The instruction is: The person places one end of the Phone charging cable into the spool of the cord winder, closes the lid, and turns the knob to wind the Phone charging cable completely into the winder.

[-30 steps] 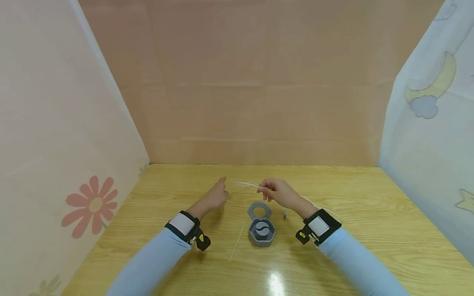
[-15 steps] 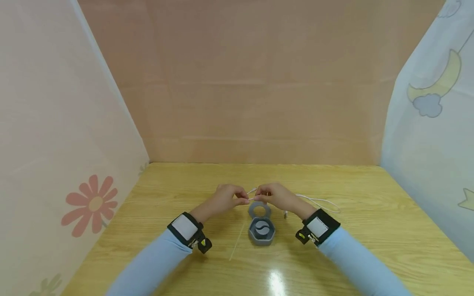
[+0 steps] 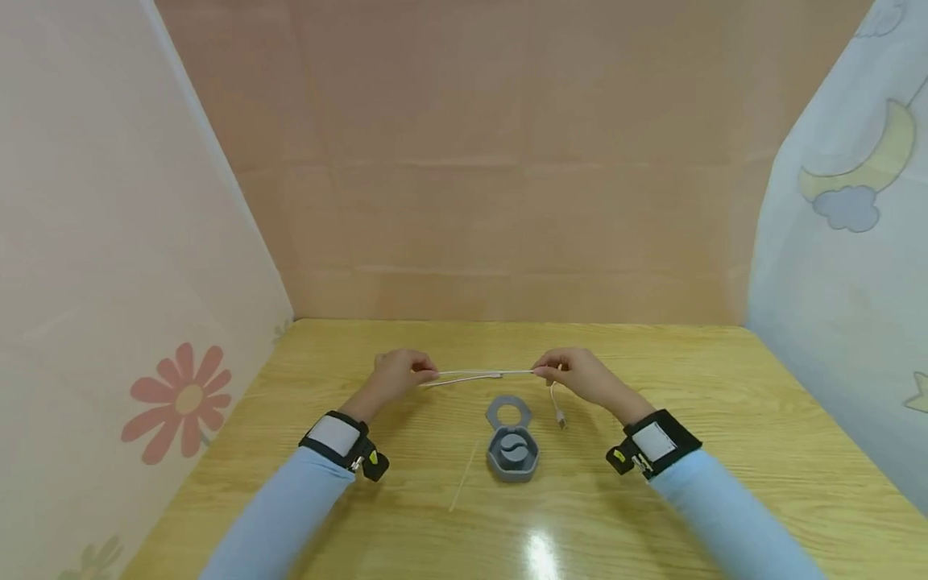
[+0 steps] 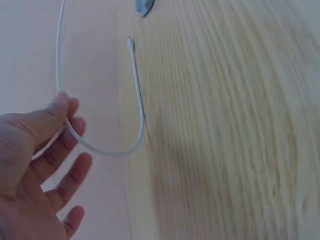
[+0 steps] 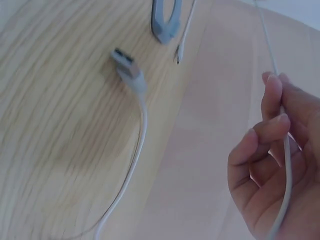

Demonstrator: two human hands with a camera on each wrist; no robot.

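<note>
The pale wooden worktop (image 3: 725, 451) with a yellowish grain carries everything, walled by a peach-coloured backdrop (image 3: 507, 201) behind, a pinkish sheet with a red flower print (image 3: 145, 282) on the left and a pale blue sheet with a moon and cloud print (image 3: 848, 242) on the right. The person's two arms in light blue sleeves (image 3: 290, 515) reach in from the near edge, each wrist wearing a black band with a white patch. Between the forearms a small grey hexagonal plastic case (image 3: 513, 455) sits on the worktop, its ring-shaped lid (image 3: 508, 414) flipped open on the far side. Above and just beyond the case, a thin white charging cable (image 3: 478, 374) is held taut between the hands, off the surface. The left hand (image 3: 395, 374) pinches one part of it between thumb and forefinger, the other fingers (image 4: 70, 175) loosely spread, with a short loop ending in a small plug (image 4: 130, 43) hanging beyond. The right hand (image 3: 580, 374) grips the cable with its fingers (image 5: 272, 135) curled round it; from there the cable drops to a silver USB plug (image 5: 125, 62) near the worktop, just right of the lid.
</note>
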